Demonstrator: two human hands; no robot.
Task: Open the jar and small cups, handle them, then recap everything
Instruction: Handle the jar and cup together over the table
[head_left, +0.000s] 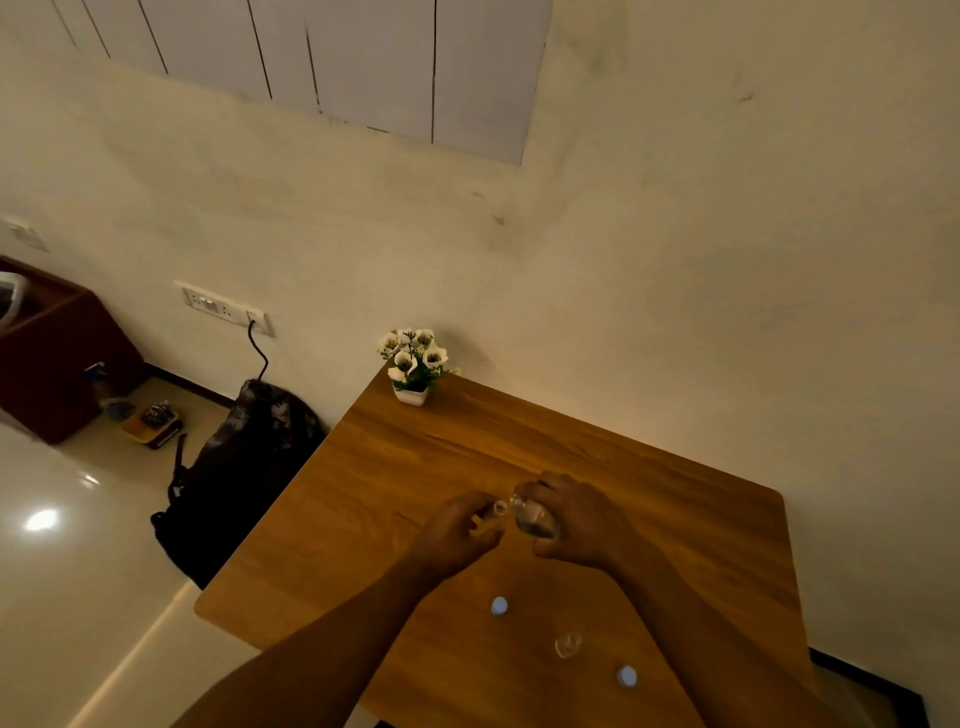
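Wood-grain table (649, 493) fills the lower right of the head view, pushed into the corner of a cream wall. Both hands are raised just above its middle, close together. The right hand (582, 525) is wrapped around a clear glass jar (530, 517), tilted with its mouth towards the left. The left hand (457, 535) pinches a small clear cup (496, 509) whose open mouth sits just beside the jar's mouth; whether the two rims touch is too blurred to tell. Nearer the person, between the forearms, a white cap (499, 605) lies on the table, a second small clear cup (568, 646) stands uncapped, and another white cap (627, 676) lies just right of it. A small pot of white flowers (414, 364) stands at the far corner. On the floor to the left, a dark backpack (234, 467) leans against the table's edge.
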